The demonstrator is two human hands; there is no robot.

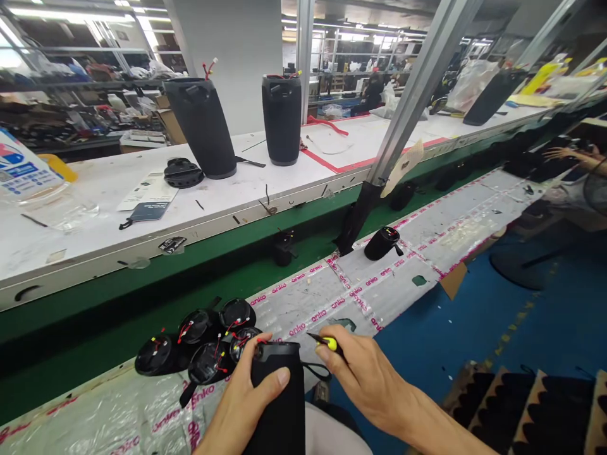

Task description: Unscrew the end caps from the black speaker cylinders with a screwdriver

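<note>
The lower end of the black cylinder [283, 417] runs out of view at the bottom edge, as does the wrist of the left hand [249, 392] gripping it; some of that hand's fingers are hidden behind it. The right hand [365, 376] covers most of a yellow-and-black tool [331, 343], so its kind cannot be told. At the right edge, a co-worker's hand [560, 153] is blurred, the arm cut off. A printed pack [23, 167] is cropped at the left edge. Lettering on the dark tag [152, 210] is too small to read.
</note>
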